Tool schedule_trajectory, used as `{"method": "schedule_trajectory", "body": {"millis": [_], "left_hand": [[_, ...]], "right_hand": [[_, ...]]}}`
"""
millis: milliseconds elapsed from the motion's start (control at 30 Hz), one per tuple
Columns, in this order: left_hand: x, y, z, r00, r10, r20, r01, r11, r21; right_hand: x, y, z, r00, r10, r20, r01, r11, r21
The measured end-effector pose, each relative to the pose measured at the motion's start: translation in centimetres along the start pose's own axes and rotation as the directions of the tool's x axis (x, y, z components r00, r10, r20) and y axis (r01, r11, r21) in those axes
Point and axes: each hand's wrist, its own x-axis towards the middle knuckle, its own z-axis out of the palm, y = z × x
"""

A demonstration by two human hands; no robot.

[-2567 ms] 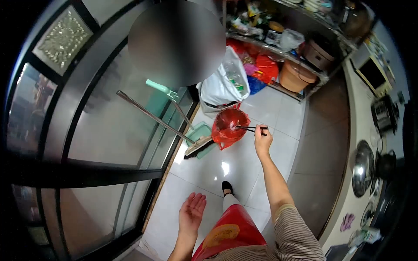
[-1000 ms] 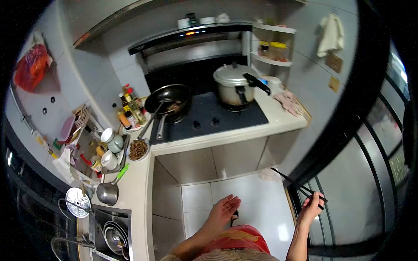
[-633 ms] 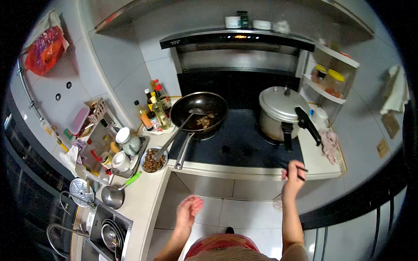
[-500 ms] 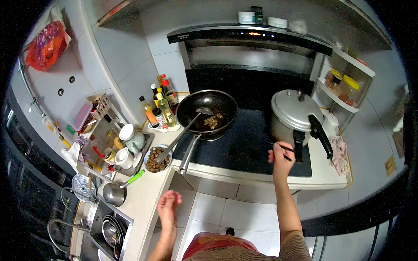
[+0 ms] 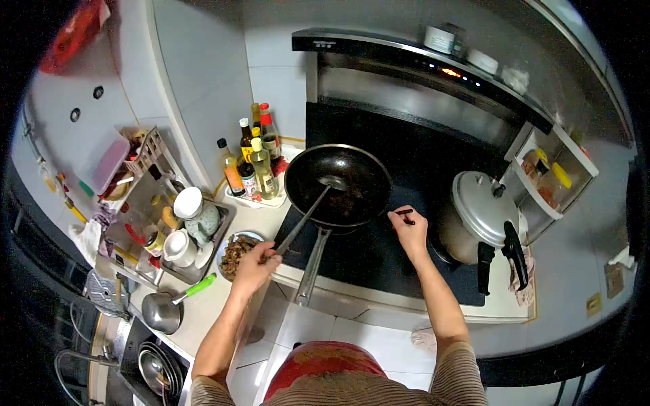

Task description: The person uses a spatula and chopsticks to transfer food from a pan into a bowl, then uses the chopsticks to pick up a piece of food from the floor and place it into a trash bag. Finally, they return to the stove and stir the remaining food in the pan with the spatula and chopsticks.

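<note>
The dark wok (image 5: 369,162) sits at the left of the black cooktop, its metal handle pointing toward me. Brown bits of food (image 5: 347,203) lie in its bottom. My left hand (image 5: 254,269) is closed around the handle of a metal spatula (image 5: 303,222), whose head rests inside the wok. Just below the wok's right rim, my right hand (image 5: 410,233) grips thin black sticks that look like chopsticks (image 5: 406,212); their far ends are hard to make out. A bowl of browned food pieces (image 5: 237,254) stands on the counter beside my left hand, partly covered by it.
A pressure cooker (image 5: 477,210) stands on the cooktop's right, black handles toward me. Several sauce bottles (image 5: 261,162) crowd a tray behind the bowl. A small pot (image 5: 161,311) with a green handle sits near the sink. The range hood (image 5: 406,57) hangs above.
My left hand has risen from beside the counter and taken hold of the spatula handle. My right hand has moved left, from near the pressure cooker toward the wok. The view has shifted.
</note>
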Motion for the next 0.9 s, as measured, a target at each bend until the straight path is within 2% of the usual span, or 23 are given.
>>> {"method": "schedule_trajectory", "body": {"millis": [33,100,133,200,267,367,400,467,500,567,600,633,700,767,800,900], "left_hand": [[0.1,1.7,-0.1,0.992,-0.097,0.087,0.104,0.992,-0.078],[1.4,0.3,0.2,0.975,-0.106,0.197,0.133,0.982,-0.132],[2.1,-0.3,0.1,0.962,-0.105,0.252,0.147,0.977,-0.154],[3.1,-1.0,-0.4,0.949,-0.137,0.283,0.234,0.909,-0.346],[3.1,0.4,-1.5,0.939,-0.17,0.299,0.31,0.795,-0.522],[3.9,-1.1,-2.6,0.914,-0.191,0.358,0.391,0.65,-0.652],[3.4,0.1,-2.8,0.931,-0.219,0.294,0.363,0.658,-0.66],[3.2,-0.3,-3.6,0.936,-0.201,0.29,0.352,0.585,-0.73],[2.9,-0.5,-3.7,0.937,-0.198,0.288,0.349,0.541,-0.765],[2.4,-0.1,-3.5,0.944,-0.213,0.253,0.328,0.515,-0.792],[2.3,-0.2,-3.1,0.943,-0.226,0.244,0.327,0.498,-0.803],[2.2,-0.3,-2.9,0.94,-0.24,0.241,0.331,0.487,-0.809],[2.4,-0.3,-2.2,0.939,-0.261,0.225,0.326,0.463,-0.824],[2.3,-0.1,-1.3,0.936,-0.284,0.205,0.311,0.401,-0.862],[2.2,0.0,-1.0,0.944,-0.244,0.22,0.303,0.388,-0.871],[2.6,-0.3,0.4,0.941,-0.264,0.213,0.3,0.359,-0.884]], "right_hand": [[0.5,-0.3,0.6,0.999,0.02,0.031,-0.018,0.999,-0.049],[1.7,-0.6,2.0,0.994,0.069,0.086,-0.055,0.987,-0.15],[2.2,-0.5,2.9,0.997,0.036,0.071,-0.025,0.987,-0.157],[3.0,0.3,4.7,0.999,-0.03,0.041,0.037,0.985,-0.171],[4.0,-0.1,6.6,1.0,0.006,0.015,-0.003,0.985,-0.173],[5.5,1.9,8.2,0.999,0.003,-0.042,-0.009,0.988,-0.155],[6.1,1.9,8.3,0.997,-0.005,-0.074,-0.008,0.984,-0.176],[7.6,2.1,8.3,0.988,-0.031,-0.148,0.004,0.983,-0.181],[8.6,2.0,7.5,0.988,0.062,-0.139,-0.085,0.982,-0.171],[11.2,3.8,7.0,0.974,0.042,-0.223,-0.038,0.999,0.02],[11.8,3.6,6.5,0.971,0.021,-0.238,-0.019,1.0,0.011],[12.1,3.0,6.1,0.963,-0.002,-0.271,-0.04,0.988,-0.152],[12.9,3.5,6.1,0.948,0.076,-0.309,-0.15,0.963,-0.223],[12.4,3.2,6.4,0.923,0.159,-0.351,-0.237,0.952,-0.191],[12.3,2.7,6.6,0.909,0.195,-0.369,-0.274,0.946,-0.175],[13.3,5.3,7.2,0.863,0.295,-0.409,-0.395,0.9,-0.185]]}}
